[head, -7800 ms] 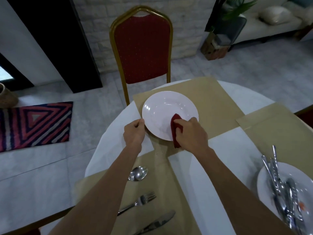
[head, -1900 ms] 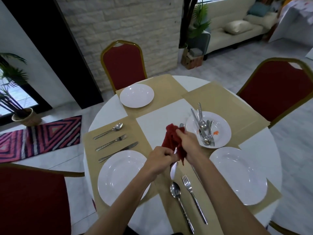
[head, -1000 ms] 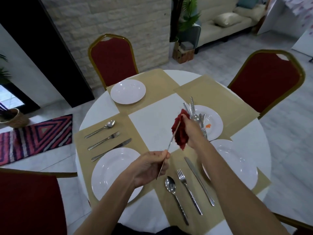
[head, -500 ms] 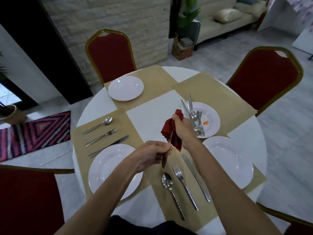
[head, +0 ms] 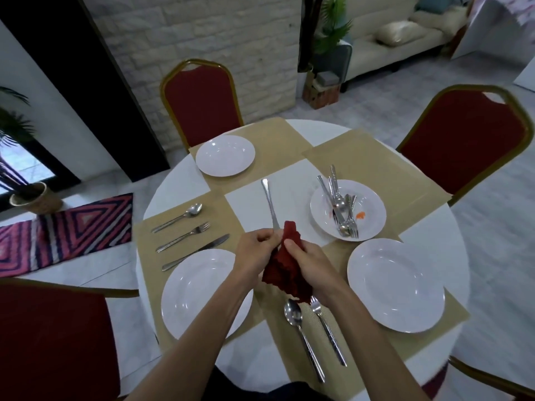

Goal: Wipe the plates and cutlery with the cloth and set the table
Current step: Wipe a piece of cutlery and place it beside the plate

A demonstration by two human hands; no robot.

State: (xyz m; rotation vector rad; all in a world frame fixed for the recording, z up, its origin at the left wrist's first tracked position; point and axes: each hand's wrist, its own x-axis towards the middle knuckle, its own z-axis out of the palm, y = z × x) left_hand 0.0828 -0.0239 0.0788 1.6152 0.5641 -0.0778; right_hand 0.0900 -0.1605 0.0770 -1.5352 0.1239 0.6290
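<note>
My left hand (head: 256, 251) pinches a steel piece of cutlery (head: 269, 202) whose handle points away from me. Its near end is buried in the red cloth (head: 285, 270), which my right hand (head: 311, 263) grips, so I cannot tell which kind it is. Both hands hover over the near placemat (head: 282, 342), where a spoon (head: 293, 314) and a fork (head: 324, 322) lie. White plates sit near left (head: 202, 293), near right (head: 395, 285) and far (head: 225, 155). A fourth plate (head: 373, 209) carries a pile of cutlery (head: 340, 208) and an orange speck.
On the left placemat lie a spoon (head: 185, 215), a fork (head: 185, 235) and a knife (head: 197, 251). Red chairs stand at the far side (head: 202, 102), the right (head: 463, 140) and the near left (head: 43, 337) of the round white table (head: 428, 227).
The held piece has swung so its handle now sticks out away from me. The cloth has slid down toward me and bunched in my right hand. My hands have come together.
</note>
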